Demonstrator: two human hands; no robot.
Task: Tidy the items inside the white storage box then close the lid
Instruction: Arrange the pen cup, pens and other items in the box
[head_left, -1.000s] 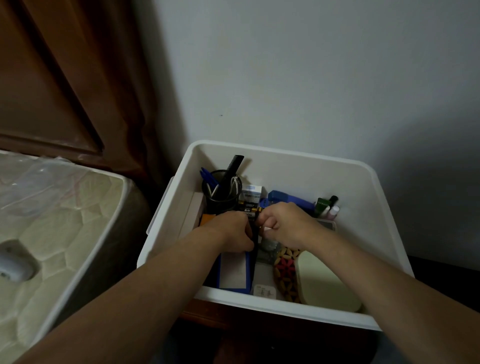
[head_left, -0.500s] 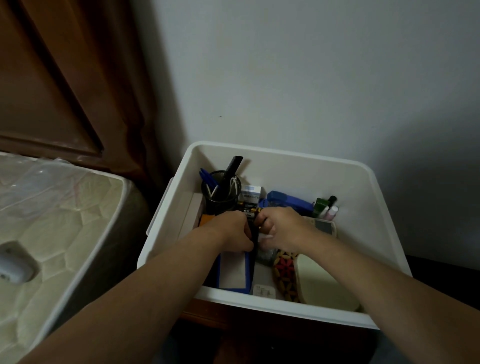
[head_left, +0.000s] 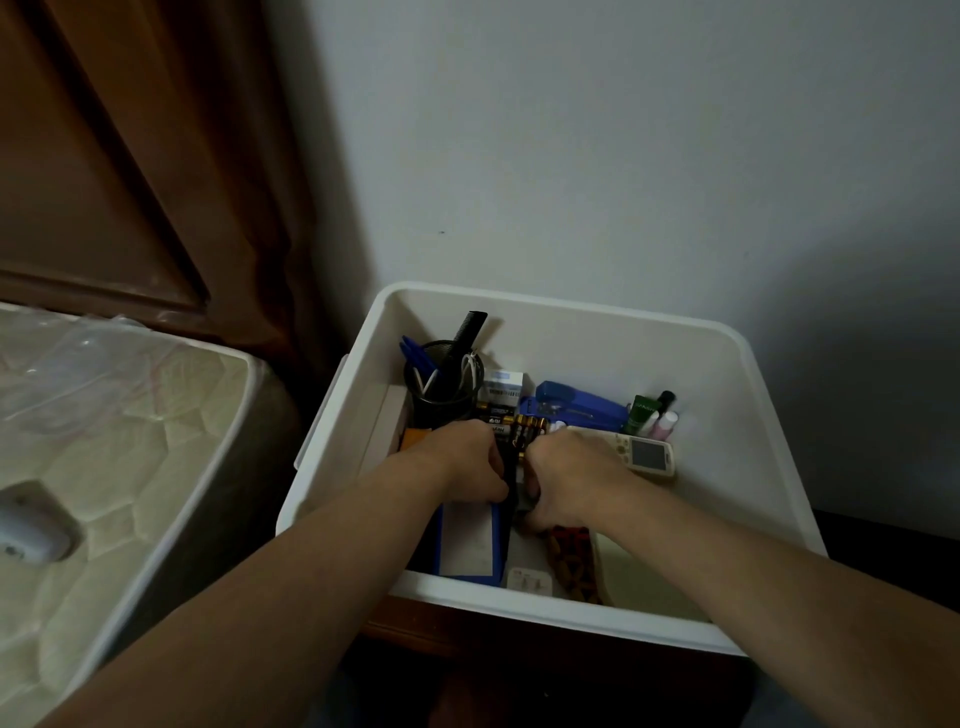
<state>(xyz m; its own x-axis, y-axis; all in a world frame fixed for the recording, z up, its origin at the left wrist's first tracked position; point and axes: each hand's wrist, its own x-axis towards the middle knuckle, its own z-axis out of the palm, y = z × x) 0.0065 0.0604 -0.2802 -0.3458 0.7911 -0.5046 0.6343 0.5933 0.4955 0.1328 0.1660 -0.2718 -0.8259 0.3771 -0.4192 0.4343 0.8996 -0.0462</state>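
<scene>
The white storage box (head_left: 737, 395) stands open against the wall, with no lid in view. Both my hands are down inside it. My left hand (head_left: 462, 460) and my right hand (head_left: 566, 478) are closed side by side around a dark flat object (head_left: 508, 462) in the box's middle, just in front of a pack of batteries (head_left: 524, 425). Around them lie a black mesh pen cup (head_left: 441, 376) with a comb and pens, a blue stapler (head_left: 582, 405), a white remote (head_left: 644, 453), a blue-edged box (head_left: 467, 540) and a patterned case (head_left: 571, 561). What each hand grips is partly hidden.
A mattress (head_left: 104, 467) wrapped in plastic lies to the left, with a small white device (head_left: 28, 525) on it. A brown wooden headboard (head_left: 104, 156) rises behind it. The box sits on a wooden surface (head_left: 415, 631) in the corner by a pale wall (head_left: 623, 156).
My right hand has slid down and nearer to me, uncovering the white remote. My left hand has stayed almost in place. The camera has shifted slightly.
</scene>
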